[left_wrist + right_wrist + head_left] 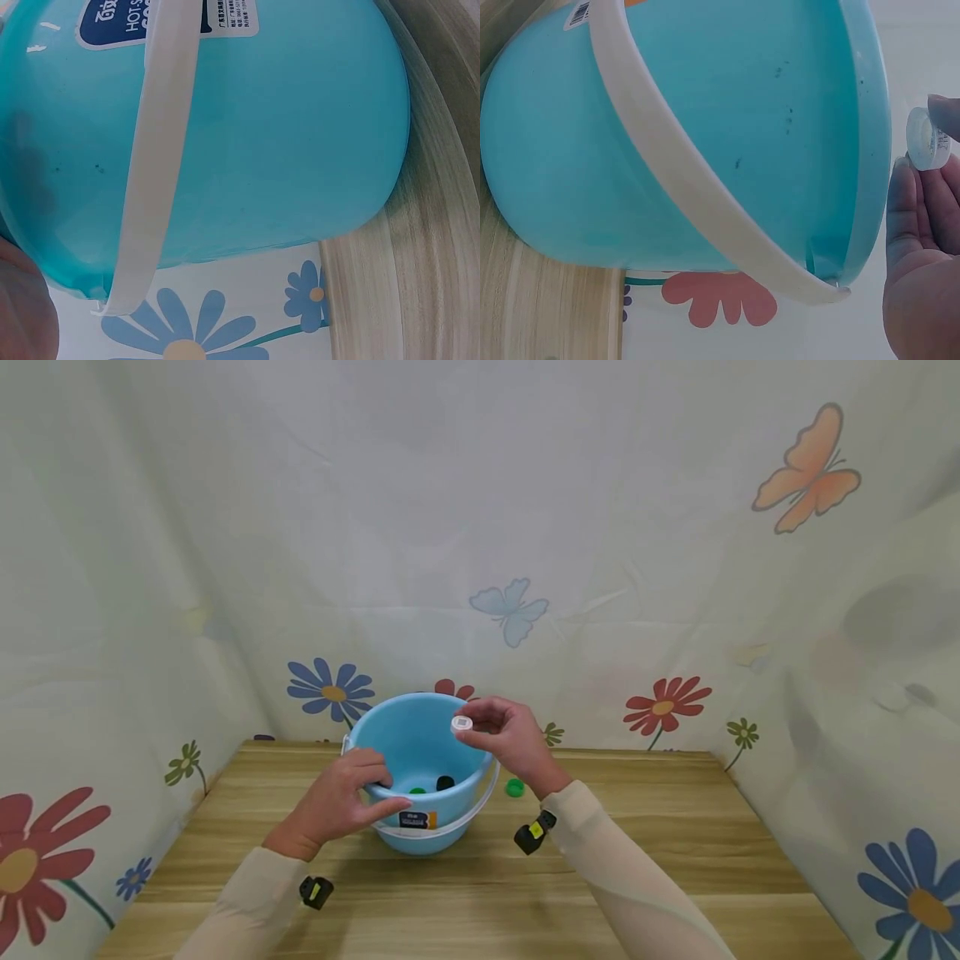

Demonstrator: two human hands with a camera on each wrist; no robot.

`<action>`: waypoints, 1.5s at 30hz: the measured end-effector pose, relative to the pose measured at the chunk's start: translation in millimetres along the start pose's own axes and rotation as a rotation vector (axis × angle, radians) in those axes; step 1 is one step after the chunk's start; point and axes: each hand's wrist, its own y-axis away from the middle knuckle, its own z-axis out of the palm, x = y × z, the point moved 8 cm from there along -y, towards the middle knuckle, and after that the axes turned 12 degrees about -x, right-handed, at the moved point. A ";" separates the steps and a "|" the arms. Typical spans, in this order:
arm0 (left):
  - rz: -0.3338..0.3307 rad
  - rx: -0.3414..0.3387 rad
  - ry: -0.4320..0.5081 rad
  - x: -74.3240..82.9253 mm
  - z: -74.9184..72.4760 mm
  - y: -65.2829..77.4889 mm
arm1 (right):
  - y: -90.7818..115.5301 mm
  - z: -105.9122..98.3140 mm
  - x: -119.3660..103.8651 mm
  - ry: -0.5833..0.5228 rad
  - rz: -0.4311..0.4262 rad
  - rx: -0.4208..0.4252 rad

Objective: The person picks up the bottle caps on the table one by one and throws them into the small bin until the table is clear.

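A light blue bucket [427, 839] with a white handle [682, 172] stands upright on the table. My left hand [341, 797] holds its near left rim, fingers over the inside and thumb along the outside. Between thumb and fingers, my right hand [517, 743] pinches a small white bottle cap [462, 723] above the bucket's right rim. A square printed code marks the cap's face. Down inside the bucket lie a black cap [445, 782] and a green one, partly hidden by the rim. In the left wrist view, only an edge of the left hand [26, 307] shows.
A green bottle cap [514, 787] lies on the wooden table [637, 852], right of the bucket. Behind and at both sides hangs a pale curtain [600, 527] printed with flowers and butterflies. The white handle hangs down across the bucket's front.
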 end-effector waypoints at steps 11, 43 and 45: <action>0.000 -0.009 0.004 0.0 1.5 -1.0 | -0.7 1.4 -2.7 0.031 -0.004 0.005; 0.022 -0.017 0.000 3.7 -0.4 -1.3 | 11.1 -24.4 10.7 -0.007 -0.008 0.090; 0.023 -0.038 -0.008 5.1 -1.2 -2.2 | 13.9 -28.7 13.6 -0.001 0.001 0.097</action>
